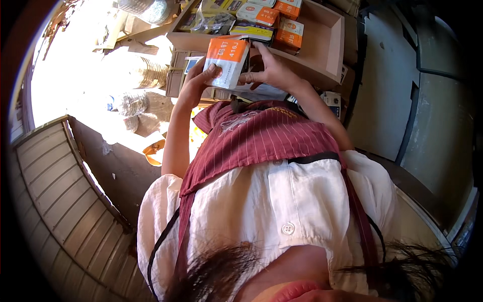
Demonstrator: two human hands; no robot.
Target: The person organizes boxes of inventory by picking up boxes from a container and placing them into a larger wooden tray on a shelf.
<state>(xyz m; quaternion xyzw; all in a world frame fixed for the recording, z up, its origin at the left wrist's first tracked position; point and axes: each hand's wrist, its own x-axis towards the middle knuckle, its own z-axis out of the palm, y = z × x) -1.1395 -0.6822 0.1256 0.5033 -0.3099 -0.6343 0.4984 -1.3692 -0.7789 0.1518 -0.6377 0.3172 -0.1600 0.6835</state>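
Note:
My left hand [197,83] grips a small orange-and-white carton [226,63] by its left side, thumb across the front face. The carton is held upright in front of a shallow wooden tray [327,48]. My right hand [274,70] is at the carton's right edge, its thumb and index finger spread apart. Its thumb tip comes close to the carton; whether it touches I cannot tell. Similar orange-and-white cartons [290,34] lie in the tray, beside yellow-and-black packets [251,31] and a clear plastic bag [214,21] with dark contents.
Several clear plastic bottles [132,102] stand on the brightly sunlit left side. A slatted panel [55,171] rises at the lower left, and grey metal panels [385,85] line the right. A dark red striped apron [266,136] covers my lap below the tray.

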